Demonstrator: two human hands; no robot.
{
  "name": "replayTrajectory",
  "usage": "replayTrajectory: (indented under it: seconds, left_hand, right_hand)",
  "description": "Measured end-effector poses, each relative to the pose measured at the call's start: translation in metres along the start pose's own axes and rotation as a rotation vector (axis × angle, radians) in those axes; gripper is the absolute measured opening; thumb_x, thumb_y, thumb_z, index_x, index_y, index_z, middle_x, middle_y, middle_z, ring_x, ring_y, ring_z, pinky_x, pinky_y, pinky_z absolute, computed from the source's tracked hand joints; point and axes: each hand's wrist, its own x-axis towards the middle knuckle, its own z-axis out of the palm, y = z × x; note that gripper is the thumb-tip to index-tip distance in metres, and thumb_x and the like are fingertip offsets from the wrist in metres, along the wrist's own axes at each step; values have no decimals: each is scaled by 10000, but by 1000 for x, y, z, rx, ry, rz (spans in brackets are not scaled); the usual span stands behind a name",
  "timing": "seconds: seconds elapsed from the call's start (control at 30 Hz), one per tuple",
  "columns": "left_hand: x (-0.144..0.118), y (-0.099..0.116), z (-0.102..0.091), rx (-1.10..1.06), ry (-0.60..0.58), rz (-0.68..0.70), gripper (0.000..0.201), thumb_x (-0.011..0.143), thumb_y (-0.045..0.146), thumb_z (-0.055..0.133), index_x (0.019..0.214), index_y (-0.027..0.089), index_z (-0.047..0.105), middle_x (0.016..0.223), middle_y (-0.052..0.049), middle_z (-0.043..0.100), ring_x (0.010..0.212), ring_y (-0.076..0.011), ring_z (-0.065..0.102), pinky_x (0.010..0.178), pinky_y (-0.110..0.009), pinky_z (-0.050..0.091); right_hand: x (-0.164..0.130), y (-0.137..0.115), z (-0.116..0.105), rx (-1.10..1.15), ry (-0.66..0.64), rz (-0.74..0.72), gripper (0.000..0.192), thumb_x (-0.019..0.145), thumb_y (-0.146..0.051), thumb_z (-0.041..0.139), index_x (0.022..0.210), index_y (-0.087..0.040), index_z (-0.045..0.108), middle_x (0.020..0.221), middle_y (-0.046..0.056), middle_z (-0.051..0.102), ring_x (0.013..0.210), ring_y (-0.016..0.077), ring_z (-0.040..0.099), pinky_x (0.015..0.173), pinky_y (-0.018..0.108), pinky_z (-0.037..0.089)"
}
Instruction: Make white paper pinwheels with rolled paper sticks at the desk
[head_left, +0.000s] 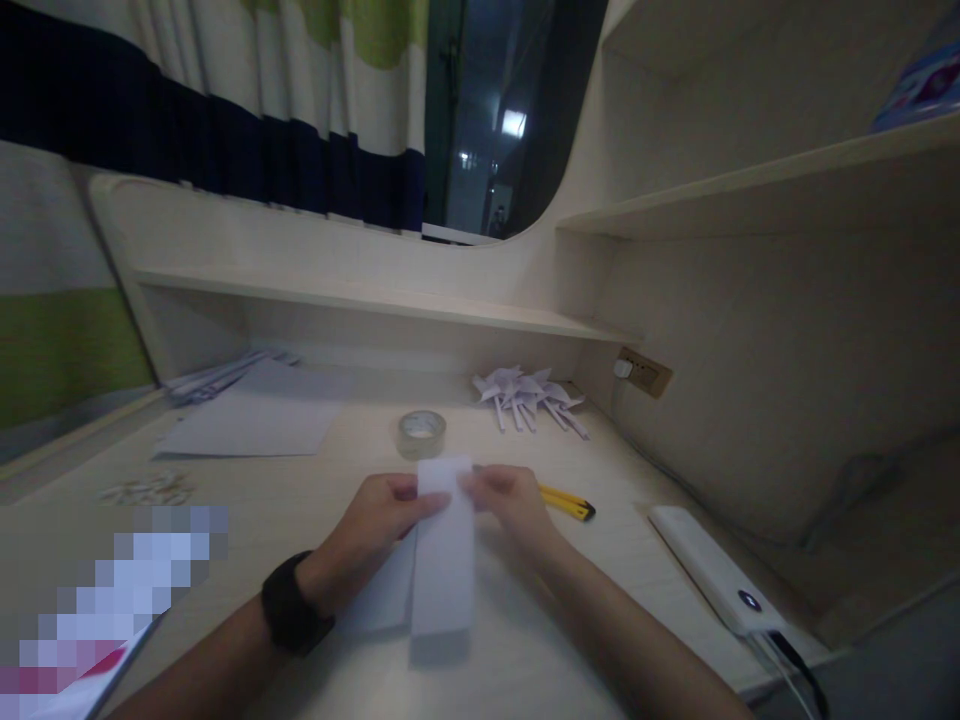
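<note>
Head-worn camera looks forward and down over the desk [420,388] from the wearer's side. Left hand [386,510] and right hand [511,498] sit close, just below mid-frame; wide view runs back to curtain [285,80] and window [517,150], upper shelf [750,185] at right.

bare left forearm [225,635] slanting up from lower left | bare left hand [384,510] pinching, thumb stretched rightward | bare right forearm [630,610] slanting up from lower right | bare right hand [516,497] pinching, fingers bent | hands level, near each other
</note>
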Motion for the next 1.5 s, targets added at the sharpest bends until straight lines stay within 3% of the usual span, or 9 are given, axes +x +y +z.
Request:
replayTrajectory:
  seconds: [0.17,0.27,0.5,0.83,1.07,1.3,1.5]
  left_hand:
    - [-1,0,0,1,0,-17,242,733,333,702,798,102,730,720,-66,723,582,-160,618,546,-250,446]
    - [-1,0,0,-4,34,-14,272,730,333,703,857,95,728,765,-83,732,612,-176,635,560,-262,456]
    - [0,-2,-3,24,100,-5,236,730,326,702,787,98,726,708,-76,724,583,-175,628,517,-248,441]
    - [1,2,-4,6,144,-7,264,679,340,723,777,95,731,706,-82,719,586,-181,621,535,-257,442]
    - [2,3,-4,-1,138,-3,250,672,326,728,725,82,707,641,-74,693,535,-167,592,503,-247,404]
    - [3,-3,-4,-166,3,-8,270,690,301,724,819,65,707,794,-128,722,650,-211,642,588,-284,452]
    - [2,-3,-4,-162,29,-7,238,689,279,727,794,67,707,742,-114,717,606,-193,632,570,-277,455]
  right_hand:
    - [0,10,3,12,53,49,353,598,-483,769,562,-144,679,516,20,629,471,117,531,486,238,441]
    - [-1,14,3,28,14,79,364,638,-485,749,587,-130,686,534,25,628,481,112,534,492,230,430]
    - [-3,17,7,2,10,117,385,652,-502,736,603,-124,678,536,24,617,480,112,524,460,220,392]
    - [-4,21,11,21,-16,153,387,637,-466,750,498,-125,631,464,-9,550,419,73,430,449,216,351]
    - [-5,21,9,68,-29,131,351,629,-445,766,546,-116,675,507,16,599,454,92,487,481,225,379]
    - [-4,20,8,130,6,120,311,628,-419,771,586,-118,703,552,36,642,499,114,546,522,237,421]
    - [-1,22,4,185,-98,183,332,571,-438,799,611,-127,692,568,23,640,492,112,553,516,240,434]
